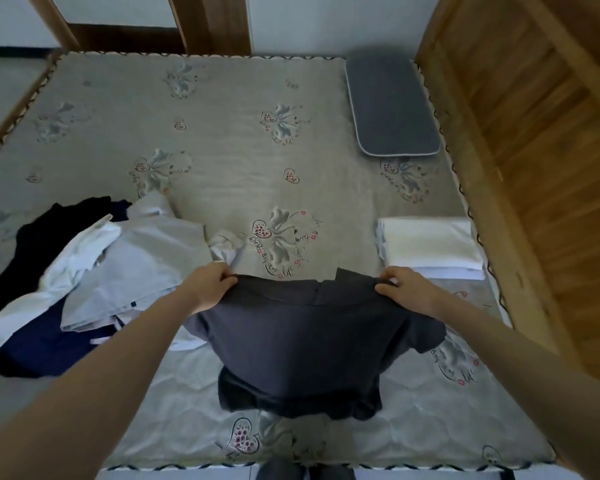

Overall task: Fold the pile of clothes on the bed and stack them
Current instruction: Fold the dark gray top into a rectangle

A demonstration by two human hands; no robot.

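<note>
Hands out front, both of them on the dark grey shirt (pixel 302 341)! Left hand (pixel 210 285) pinches one shoulder of it, fingers curled over the top edge, thumb tucked underneath. Right hand (pixel 407 289) does the same at the other shoulder, fingers bent down over the cloth. Between the two hands the shirt's top edge is stretched across, collar flap poking up near the middle, a little closer to the right hand. Below the hands the body of the shirt hangs down toward the person, with its lower hem bunched on the bed (pixel 257 140) near the front edge; one short sleeve sticks out beneath the right wrist.

Off to the outside of the left hand sits the unfolded pile (pixel 84 282): a pale grey garment on top, just beside the left wrist, white cloth across it, navy and black pieces underneath and farther out. Beyond the right hand, just past its fingertips, lies the folded stack (pixel 430 247), white on top, squared up, with a paler layer showing at its near edge. Well beyond the right hand, up by the far corner, a dark grey pad (pixel 390 105) lies flat on the flowered mattress cover. Wooden headboard (pixel 534 133) runs along the outer side of the right arm.
</note>
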